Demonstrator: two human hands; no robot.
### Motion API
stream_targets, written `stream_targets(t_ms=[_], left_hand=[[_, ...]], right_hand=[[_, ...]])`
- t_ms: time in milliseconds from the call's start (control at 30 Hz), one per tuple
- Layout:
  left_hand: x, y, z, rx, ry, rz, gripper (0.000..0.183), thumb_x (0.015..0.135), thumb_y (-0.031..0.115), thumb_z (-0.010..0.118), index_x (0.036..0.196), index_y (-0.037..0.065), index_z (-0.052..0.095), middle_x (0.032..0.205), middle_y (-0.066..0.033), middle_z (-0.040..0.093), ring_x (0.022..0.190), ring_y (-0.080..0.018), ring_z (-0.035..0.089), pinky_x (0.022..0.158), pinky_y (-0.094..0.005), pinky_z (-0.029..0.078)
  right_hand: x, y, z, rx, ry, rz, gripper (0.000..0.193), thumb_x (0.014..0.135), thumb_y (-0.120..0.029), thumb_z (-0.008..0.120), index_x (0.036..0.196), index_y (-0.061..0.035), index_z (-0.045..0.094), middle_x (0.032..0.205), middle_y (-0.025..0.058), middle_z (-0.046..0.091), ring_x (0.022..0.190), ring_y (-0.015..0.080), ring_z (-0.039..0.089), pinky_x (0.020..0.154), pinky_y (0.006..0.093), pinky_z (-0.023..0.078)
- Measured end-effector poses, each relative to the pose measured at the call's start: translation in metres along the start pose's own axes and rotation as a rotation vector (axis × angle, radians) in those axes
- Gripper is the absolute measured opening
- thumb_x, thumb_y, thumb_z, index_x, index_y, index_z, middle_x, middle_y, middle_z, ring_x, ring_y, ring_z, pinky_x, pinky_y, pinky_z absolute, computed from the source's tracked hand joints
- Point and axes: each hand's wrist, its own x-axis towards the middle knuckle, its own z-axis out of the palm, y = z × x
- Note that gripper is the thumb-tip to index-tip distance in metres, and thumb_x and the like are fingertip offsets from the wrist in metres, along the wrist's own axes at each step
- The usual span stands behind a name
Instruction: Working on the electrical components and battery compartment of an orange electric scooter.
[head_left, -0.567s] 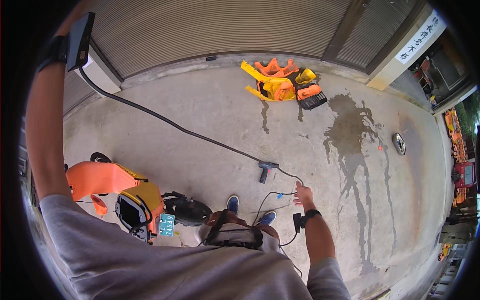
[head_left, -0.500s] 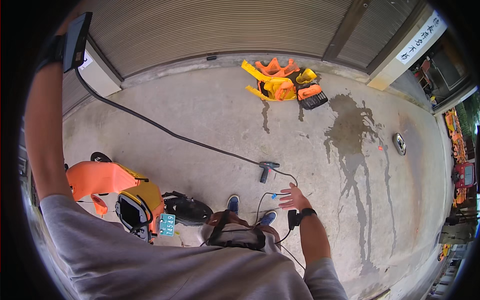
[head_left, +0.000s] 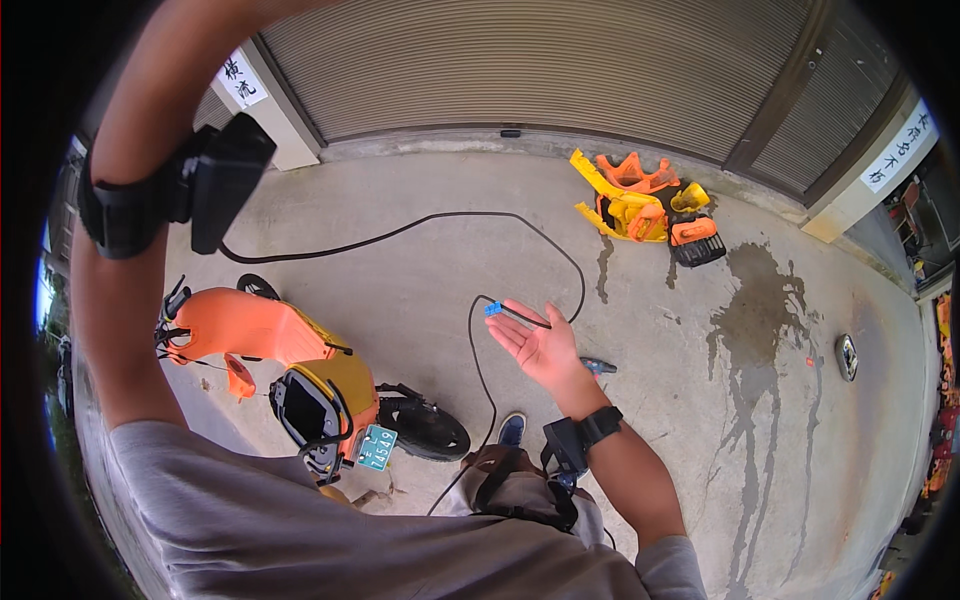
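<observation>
My right hand (head_left: 540, 345) is out in front of me, palm up, its fingers stretched and apart. A thin black cable (head_left: 478, 360) with a blue connector (head_left: 493, 309) runs across or just over its fingertips; I cannot tell whether they touch. Partly hidden behind this hand, a pistol-shaped power tool (head_left: 598, 366) lies on the concrete. My left arm is raised and bent, and its hand is beyond the upper edge. Strapped to that forearm is a black box-shaped device (head_left: 228, 182), from which a thicker black cable (head_left: 400, 228) loops toward my right hand.
To my left stands an orange and yellow scooter (head_left: 250, 325). Loose orange and yellow body panels (head_left: 630, 205) lie near the brown shutter (head_left: 540, 70). Wet streaks (head_left: 755, 310) mark the floor at right, with a small oval part (head_left: 847, 357) beyond them.
My left arm has bent inward and its hand has left the view. My right hand has risen forward, palm up. The taut cable now hangs in a loop, and the view has shifted.
</observation>
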Motion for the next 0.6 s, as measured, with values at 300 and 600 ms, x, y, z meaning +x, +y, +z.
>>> stream_targets(t_ms=[300,600], left_hand=[[-0.212,0.237,0.096,-0.711,-0.943,-0.635,0.031,0.089,0.031,0.066,0.076,0.003,0.064,0.068,-0.0117,0.066,0.068,-0.032,0.068,0.066,-0.0415,0.054],[-0.256,0.423,0.099,-2.065,-1.096,-1.471,0.05,0.097,0.048,0.062,0.1,0.0,0.073,0.088,-0.0111,0.074,0.075,-0.0167,0.069,0.067,-0.031,0.055]], right_hand=[[-0.03,0.028,0.044,0.0,0.026,0.099,0.064,0.108,-0.039,0.024,0.131,0.0155,0.048,0.134,0.0324,0.051,0.131,0.0378,0.05,0.116,0.0457,0.04],[-0.061,0.02,0.009,-0.11,0.08,0.254,0.064,0.108,-0.039,0.026,0.133,0.0151,0.047,0.137,0.0319,0.05,0.132,0.0379,0.049,0.116,0.0437,0.039]])
